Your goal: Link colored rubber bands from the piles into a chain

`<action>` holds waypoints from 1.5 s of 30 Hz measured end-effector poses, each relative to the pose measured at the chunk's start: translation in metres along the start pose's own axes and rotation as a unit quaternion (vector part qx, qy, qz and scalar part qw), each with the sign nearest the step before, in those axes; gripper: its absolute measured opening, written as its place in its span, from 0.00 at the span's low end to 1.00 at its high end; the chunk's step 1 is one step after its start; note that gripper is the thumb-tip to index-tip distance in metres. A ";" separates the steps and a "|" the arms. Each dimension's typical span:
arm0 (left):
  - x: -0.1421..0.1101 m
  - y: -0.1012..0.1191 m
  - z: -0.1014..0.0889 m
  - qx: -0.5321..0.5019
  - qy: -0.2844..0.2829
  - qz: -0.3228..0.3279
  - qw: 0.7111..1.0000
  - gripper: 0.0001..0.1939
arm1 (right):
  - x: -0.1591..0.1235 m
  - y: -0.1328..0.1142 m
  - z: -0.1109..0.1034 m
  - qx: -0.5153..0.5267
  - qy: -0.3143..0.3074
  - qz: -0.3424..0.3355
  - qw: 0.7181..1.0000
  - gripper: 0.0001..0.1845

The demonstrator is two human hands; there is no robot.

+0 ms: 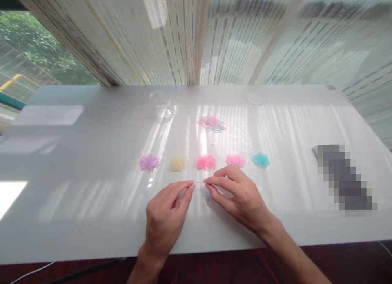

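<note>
My left hand (167, 216) pinches one end of a thin pale strand (199, 182), thumb against fingertips. From the other side my right hand (239, 196) also has its fingertips pressed together at the strand, which spans the short gap between the hands. Just below it, a small bluish patch (206, 194) lies on the table, partly behind my right fingers. Beyond the hands runs a row of small piles of thin loops, like little elastic bands: purple (150, 162), yellow (179, 163), coral (206, 162), pink (235, 159) and turquoise (260, 160).
Farther back on the white table (101, 161) sits a mixed-colour pile of loops (211, 123). A clear jar (164, 111) stands to its left, and a clear round lid (255, 98) lies back right. A pixelated dark object (344, 177) is at the right. Striped curtains (171, 39) hang behind.
</note>
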State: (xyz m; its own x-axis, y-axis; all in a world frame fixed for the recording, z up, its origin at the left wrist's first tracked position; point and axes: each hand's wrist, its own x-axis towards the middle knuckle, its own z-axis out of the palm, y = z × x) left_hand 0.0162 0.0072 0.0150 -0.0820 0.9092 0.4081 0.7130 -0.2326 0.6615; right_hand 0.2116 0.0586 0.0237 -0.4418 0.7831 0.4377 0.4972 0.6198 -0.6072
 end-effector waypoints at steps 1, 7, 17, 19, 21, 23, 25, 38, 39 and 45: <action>0.001 -0.003 -0.004 0.008 0.004 -0.004 1.000 0.04 | -0.001 0.000 0.000 0.003 0.000 0.005 1.000 0.08; 0.016 -0.033 -0.036 0.120 0.117 -0.053 0.984 0.02 | -0.014 0.005 -0.002 -0.005 -0.005 0.042 0.999 0.08; 0.022 -0.047 -0.032 0.187 0.153 -0.103 0.965 0.04 | -0.039 0.009 -0.002 -0.010 -0.005 0.040 0.999 0.08; 0.022 -0.048 -0.033 0.188 0.150 -0.106 0.965 0.04 | -0.040 0.010 -0.001 -0.012 -0.006 0.039 0.999 0.08; 0.021 -0.049 -0.035 0.182 0.146 -0.107 0.967 0.03 | -0.040 0.010 0.000 -0.015 -0.006 0.037 0.999 0.07; 0.019 -0.048 -0.037 0.178 0.145 -0.101 0.968 0.04 | -0.040 0.009 -0.001 -0.018 -0.010 0.038 0.999 0.07; 0.015 -0.045 -0.038 0.171 0.129 -0.084 0.973 0.04 | -0.041 0.008 -0.002 -0.021 -0.018 0.043 0.999 0.08; -0.002 0.004 -0.002 0.069 -0.150 0.100 0.981 0.07 | -0.056 -0.003 -0.004 -0.039 -0.035 0.091 0.995 0.10; -0.001 0.005 0.000 0.073 -0.151 0.102 0.981 0.07 | -0.055 -0.003 -0.004 -0.041 -0.028 0.090 0.995 0.10; 0.002 0.005 0.002 0.064 -0.160 0.102 0.980 0.08 | -0.051 -0.003 0.000 -0.047 -0.003 0.085 0.995 0.06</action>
State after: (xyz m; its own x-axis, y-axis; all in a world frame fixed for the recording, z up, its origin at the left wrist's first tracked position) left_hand 0.0213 0.0081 0.0180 0.2792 0.9152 0.2907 0.7751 -0.3935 0.4943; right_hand 0.2326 0.0171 0.0028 -0.3494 0.8768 0.3303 0.6319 0.4808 -0.6079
